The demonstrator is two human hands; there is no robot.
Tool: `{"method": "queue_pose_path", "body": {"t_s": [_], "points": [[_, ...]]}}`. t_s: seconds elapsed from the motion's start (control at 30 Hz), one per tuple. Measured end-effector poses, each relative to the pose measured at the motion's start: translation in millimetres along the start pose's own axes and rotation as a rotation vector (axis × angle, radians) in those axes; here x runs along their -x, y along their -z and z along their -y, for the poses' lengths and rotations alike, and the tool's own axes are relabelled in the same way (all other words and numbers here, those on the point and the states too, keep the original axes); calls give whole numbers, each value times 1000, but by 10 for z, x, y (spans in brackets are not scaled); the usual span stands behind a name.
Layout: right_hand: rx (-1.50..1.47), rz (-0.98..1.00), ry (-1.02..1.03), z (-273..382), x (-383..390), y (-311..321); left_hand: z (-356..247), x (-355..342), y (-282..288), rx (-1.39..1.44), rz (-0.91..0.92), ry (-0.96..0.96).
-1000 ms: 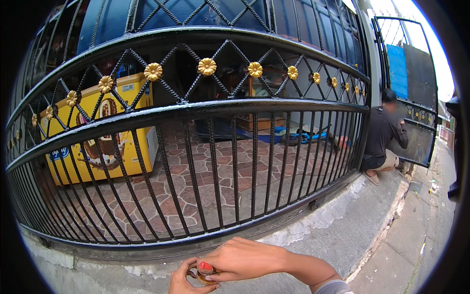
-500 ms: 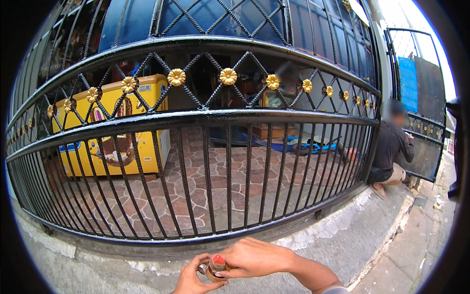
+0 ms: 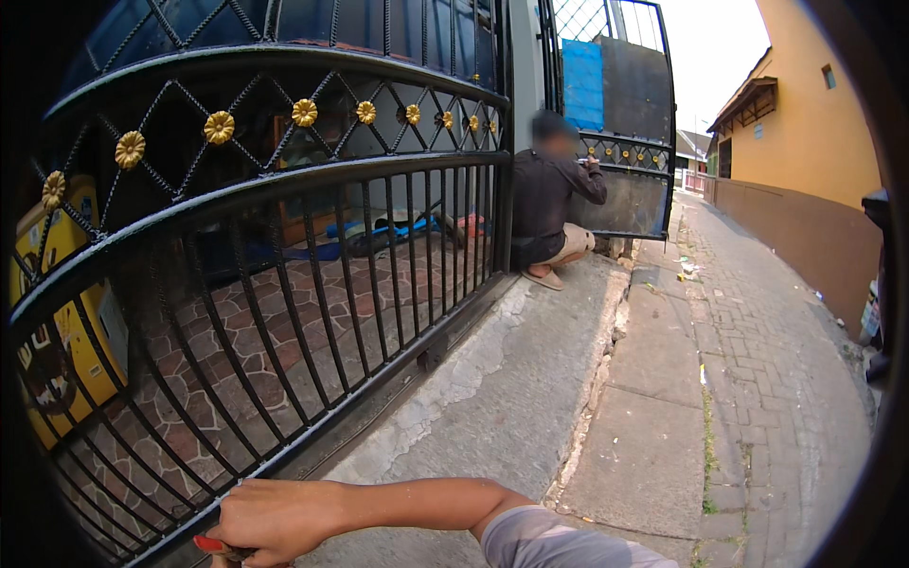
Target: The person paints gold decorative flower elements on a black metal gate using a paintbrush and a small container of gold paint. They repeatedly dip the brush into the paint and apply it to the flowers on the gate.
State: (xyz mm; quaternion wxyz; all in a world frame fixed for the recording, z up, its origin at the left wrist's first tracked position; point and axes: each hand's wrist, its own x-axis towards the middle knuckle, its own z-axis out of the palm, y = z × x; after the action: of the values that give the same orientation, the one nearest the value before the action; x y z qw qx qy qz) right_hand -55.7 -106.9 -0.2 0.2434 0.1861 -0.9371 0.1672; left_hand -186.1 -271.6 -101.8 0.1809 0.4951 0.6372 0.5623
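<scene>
My right hand (image 3: 275, 521) is closed near the bottom edge of the picture, with its forearm reaching in from the lower right. It grips what looks like a brush (image 3: 210, 544) with a red-tipped handle; the bristle end is hidden. Just behind the hand runs the bottom rail of a black metal fence (image 3: 431, 327). I cannot tell whether hand and rail touch. Gold flower ornaments (image 3: 219, 127) sit along the fence's diamond band. My left hand is out of the picture, apart from perhaps a skin-coloured sliver below the brush.
Beside the fence's far end another person (image 3: 549, 204) squats, one hand raised to an open black gate (image 3: 620, 199). A yellow chest freezer (image 3: 71, 364) stands behind the bars. A rough concrete ledge (image 3: 492, 398) borders a paved lane (image 3: 757, 379). An orange-and-brown wall (image 3: 795, 170) lines the lane's right.
My view has swung to the right along the fence. The small round container in my left hand has dropped from sight. My right hand now appears farther left and lower, still holding the red-tipped brush.
</scene>
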Motion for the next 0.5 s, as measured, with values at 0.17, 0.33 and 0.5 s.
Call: {"method": "queue_pose_path", "body": {"t_s": [0.17,0.33,0.5], "points": [[-19,10,-35,-89,79,-12,8,-38,-84,40,13,-32],[-50,36,-72,-70,107,102,5,-59,-95,10,25,-42],[-56,79,-116,-17,96,181,-1,-60,-61,4,9,-71]]}}
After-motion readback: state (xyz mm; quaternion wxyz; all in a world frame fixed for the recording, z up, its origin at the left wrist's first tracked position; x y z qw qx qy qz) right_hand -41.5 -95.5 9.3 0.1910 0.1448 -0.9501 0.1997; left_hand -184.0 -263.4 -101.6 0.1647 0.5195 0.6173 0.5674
